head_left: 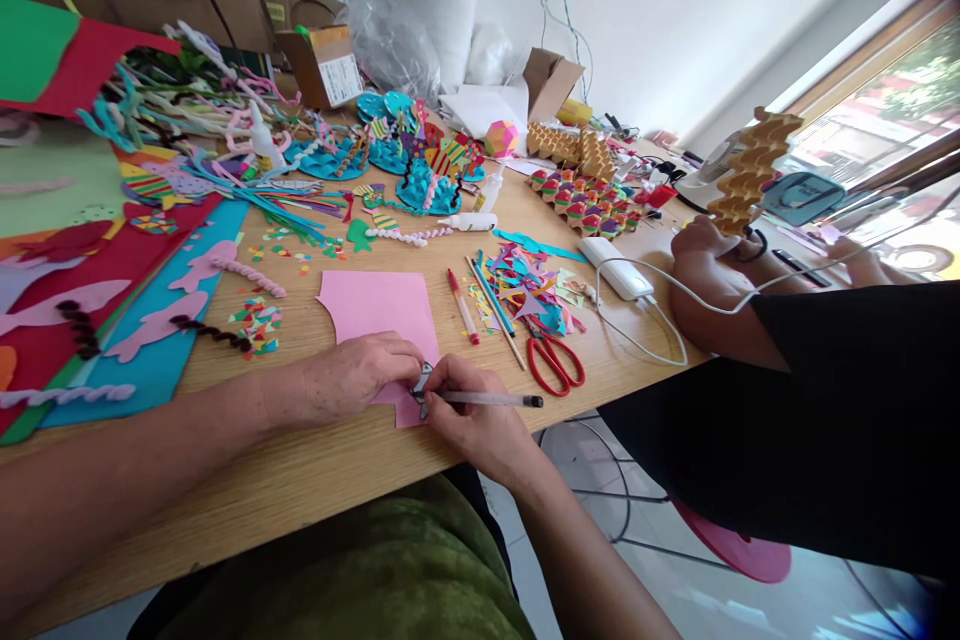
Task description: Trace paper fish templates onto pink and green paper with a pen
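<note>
A pink paper sheet (379, 305) with a cut edge lies at the front of the table. My left hand (371, 372) rests on it, fingers curled and pressing a small pale cutout (425, 375) with dark outlines, apparently fish-shaped and partly hidden by my fingers. In my right hand (476, 420) is a pen (499, 400) with a clear barrel and black end, its tip at the cutout's edge. Just beyond lie a red pen (463, 306), a blue pencil (495, 298) and red-handled scissors (555, 363).
Paper scraps (529, 285) lie beyond the scissors. At left are pink fish cutouts (161, 325) on coloured sheets. Glue bottles (469, 221) and a painted egg tray (585, 205) stand farther back. A white power strip (616, 268) trails a cable near another person's arm (720, 305).
</note>
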`<move>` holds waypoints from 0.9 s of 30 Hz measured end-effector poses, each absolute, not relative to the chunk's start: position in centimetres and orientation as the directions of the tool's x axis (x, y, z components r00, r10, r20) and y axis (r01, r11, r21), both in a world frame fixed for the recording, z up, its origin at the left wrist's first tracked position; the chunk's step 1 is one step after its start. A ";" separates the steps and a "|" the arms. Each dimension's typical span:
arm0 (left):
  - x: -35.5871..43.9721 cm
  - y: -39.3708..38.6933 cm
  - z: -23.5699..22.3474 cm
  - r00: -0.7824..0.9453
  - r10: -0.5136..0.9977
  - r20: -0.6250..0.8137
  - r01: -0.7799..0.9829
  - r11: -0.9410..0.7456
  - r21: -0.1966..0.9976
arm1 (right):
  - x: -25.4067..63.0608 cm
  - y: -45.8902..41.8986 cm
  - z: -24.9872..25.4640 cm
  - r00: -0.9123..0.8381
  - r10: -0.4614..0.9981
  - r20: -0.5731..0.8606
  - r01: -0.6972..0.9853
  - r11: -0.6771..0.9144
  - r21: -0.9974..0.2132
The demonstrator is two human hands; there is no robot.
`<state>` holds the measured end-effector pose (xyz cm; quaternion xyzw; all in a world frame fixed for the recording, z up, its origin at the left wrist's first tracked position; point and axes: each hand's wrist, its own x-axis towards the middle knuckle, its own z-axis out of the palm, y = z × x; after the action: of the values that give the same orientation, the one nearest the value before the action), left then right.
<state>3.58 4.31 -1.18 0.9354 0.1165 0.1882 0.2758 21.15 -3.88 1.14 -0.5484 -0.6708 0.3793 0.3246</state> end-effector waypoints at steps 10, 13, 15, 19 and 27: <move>3.5 4.5 -1.2 0.914 0.294 0.280 0.085 -0.813 0.575 | 21.2 -4.1 1.1 -0.179 0.982 0.062 0.516 0.147 -0.844; 3.5 4.6 -1.4 0.911 0.294 0.289 0.076 -0.809 0.583 | 21.3 -4.3 1.1 -0.182 0.982 0.057 0.507 0.143 -0.850; 3.6 4.6 -1.4 0.910 0.294 0.293 0.071 -0.805 0.588 | 21.4 -4.4 1.1 -0.184 0.981 0.054 0.501 0.140 -0.854; 3.5 4.5 -1.3 0.913 0.295 0.281 0.082 -0.809 0.582 | 21.5 -4.6 1.1 -0.185 0.982 0.042 0.493 0.130 -0.860; 3.4 4.6 -1.6 0.910 0.280 0.307 0.060 -0.821 0.568 | 21.7 -4.8 1.2 -0.173 0.985 0.025 0.488 0.108 -0.866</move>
<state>3.39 4.56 -1.59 0.9345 0.0909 0.1922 0.2854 21.72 -4.78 1.21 -0.5520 -0.6670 0.3762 0.3300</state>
